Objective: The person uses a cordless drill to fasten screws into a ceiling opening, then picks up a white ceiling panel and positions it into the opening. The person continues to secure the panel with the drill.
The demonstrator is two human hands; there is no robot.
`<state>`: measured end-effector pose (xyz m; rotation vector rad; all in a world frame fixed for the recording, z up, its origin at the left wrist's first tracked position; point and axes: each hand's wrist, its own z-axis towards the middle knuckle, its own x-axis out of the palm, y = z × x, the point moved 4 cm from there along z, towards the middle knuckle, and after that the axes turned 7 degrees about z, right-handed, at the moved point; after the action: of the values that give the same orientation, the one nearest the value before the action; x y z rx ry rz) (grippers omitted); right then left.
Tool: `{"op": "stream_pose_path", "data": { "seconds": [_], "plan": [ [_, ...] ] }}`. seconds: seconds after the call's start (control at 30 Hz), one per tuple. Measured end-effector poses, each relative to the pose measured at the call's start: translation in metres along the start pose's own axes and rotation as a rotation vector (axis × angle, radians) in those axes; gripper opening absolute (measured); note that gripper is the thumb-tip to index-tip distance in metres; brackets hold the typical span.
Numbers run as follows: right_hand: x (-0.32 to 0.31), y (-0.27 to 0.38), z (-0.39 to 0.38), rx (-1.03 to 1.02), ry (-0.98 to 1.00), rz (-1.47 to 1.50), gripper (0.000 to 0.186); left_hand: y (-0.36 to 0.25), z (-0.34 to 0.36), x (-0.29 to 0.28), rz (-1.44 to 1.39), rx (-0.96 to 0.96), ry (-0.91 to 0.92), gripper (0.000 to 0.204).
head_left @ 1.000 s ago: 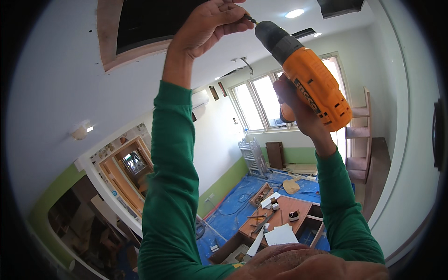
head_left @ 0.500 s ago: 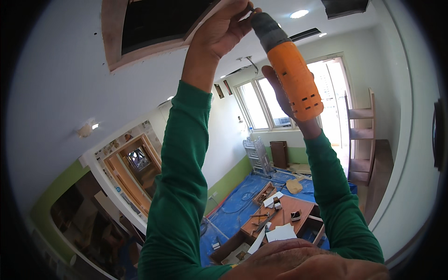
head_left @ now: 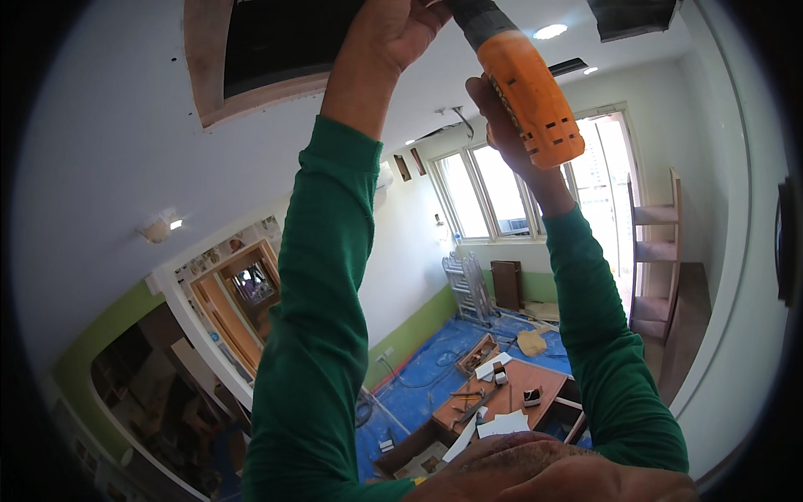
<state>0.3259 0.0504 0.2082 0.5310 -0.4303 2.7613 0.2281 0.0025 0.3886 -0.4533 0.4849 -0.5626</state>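
Note:
My right hand grips an orange cordless drill with a black chuck, raised toward the ceiling at the top of the view. My left hand is up beside the chuck, fingers curled near the drill's tip. Its fingertips are partly cut off by the top edge, so I cannot make out what they hold. Just left of it is a dark rectangular ceiling opening with a pale wooden frame. Both forearms wear green sleeves.
Below are a blue floor sheet, a wooden worktop with scattered tools and white boards, and a folded aluminium ladder by the far wall. Windows stand at the back, wooden shelves at right, and a framed doorway at left.
The drill and both my hands have moved higher in the view, and the chuck has passed partly beyond the top edge. The room has shifted slightly right as my head moved.

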Motion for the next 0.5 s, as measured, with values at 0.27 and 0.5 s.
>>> {"op": "stream_pose_path", "data": {
  "seconds": [0.27,0.5],
  "plan": [
    [0.003,-0.004,0.013,0.175,0.013,0.103,0.028,-0.008,0.016,-0.006,0.047,0.015,-0.020,0.016],
    [0.000,-0.011,0.015,0.195,0.040,0.170,0.027,-0.001,0.025,-0.010,0.044,0.030,-0.077,0.015]
  ]
}}
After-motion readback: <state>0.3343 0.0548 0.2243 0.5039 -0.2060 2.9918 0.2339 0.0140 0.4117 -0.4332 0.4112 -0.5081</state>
